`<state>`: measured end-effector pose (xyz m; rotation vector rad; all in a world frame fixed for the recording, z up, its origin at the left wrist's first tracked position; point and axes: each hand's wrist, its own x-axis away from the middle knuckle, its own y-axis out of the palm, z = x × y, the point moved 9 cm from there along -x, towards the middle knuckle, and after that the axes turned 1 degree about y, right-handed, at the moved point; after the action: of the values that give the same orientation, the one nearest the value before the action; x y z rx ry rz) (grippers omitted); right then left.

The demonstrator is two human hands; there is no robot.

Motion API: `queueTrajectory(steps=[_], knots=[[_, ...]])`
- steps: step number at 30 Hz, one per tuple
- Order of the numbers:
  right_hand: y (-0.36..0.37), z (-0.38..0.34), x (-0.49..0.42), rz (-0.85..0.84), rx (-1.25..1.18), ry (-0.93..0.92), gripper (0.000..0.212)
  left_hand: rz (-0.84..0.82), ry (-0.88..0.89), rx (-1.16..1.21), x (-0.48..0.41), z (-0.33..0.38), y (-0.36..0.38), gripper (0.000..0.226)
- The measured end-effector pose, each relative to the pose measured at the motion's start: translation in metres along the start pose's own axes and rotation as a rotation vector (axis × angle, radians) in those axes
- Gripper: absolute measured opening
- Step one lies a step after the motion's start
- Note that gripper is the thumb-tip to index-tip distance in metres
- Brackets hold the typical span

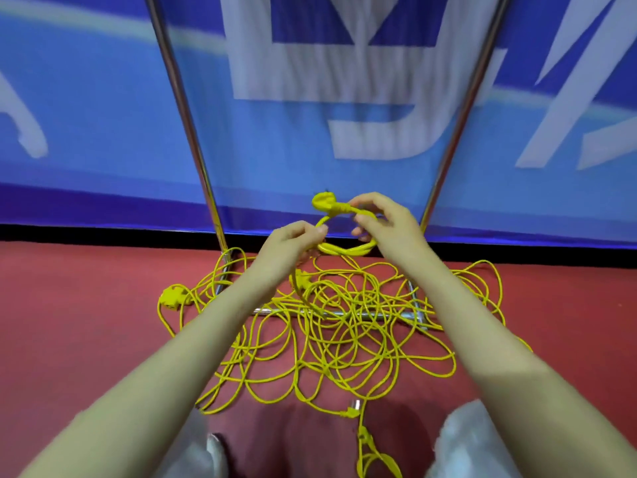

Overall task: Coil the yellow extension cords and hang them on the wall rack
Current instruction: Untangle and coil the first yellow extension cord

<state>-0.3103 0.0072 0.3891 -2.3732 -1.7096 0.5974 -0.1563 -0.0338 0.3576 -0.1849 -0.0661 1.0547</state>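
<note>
Hands: left hand and right hand both grasp a small yellow coil.
Left: tangled cords on floor; rack bare.

Coil above tangled cords — on floor, before banner
</note>
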Motion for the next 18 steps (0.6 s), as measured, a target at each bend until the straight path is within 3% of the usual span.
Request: queueTrajectory(steps=[3,10,13,17,18], knots=[[0.007,-0.014,0.003,-0.057,-0.082,-0.008,0.025,0.012,-0.033,0.107,0.0,-0.005,-0.008,0.023],[0.007,0.002,-0.001,-0.122,0.103,0.06,0.018,0.002,-0.104,0.309,-0.021,-0.025,-0.011,0.028],[0.003,0.003,-0.003,-0.157,0.069,0.093,0.01,-0.121,-0.192,0.472,-0.024,-0.029,-0.002,0.036],[-0.007,0.009,-0.003,-0.121,0.241,0.116,0.015,-0.305,-0.229,0.263,-0.021,-0.039,0.017,0.019],[-0.009,0.008,-0.002,-0.078,0.302,0.097,0.016,-0.284,-0.241,0.223,-0.021,-0.045,0.018,0.029]])
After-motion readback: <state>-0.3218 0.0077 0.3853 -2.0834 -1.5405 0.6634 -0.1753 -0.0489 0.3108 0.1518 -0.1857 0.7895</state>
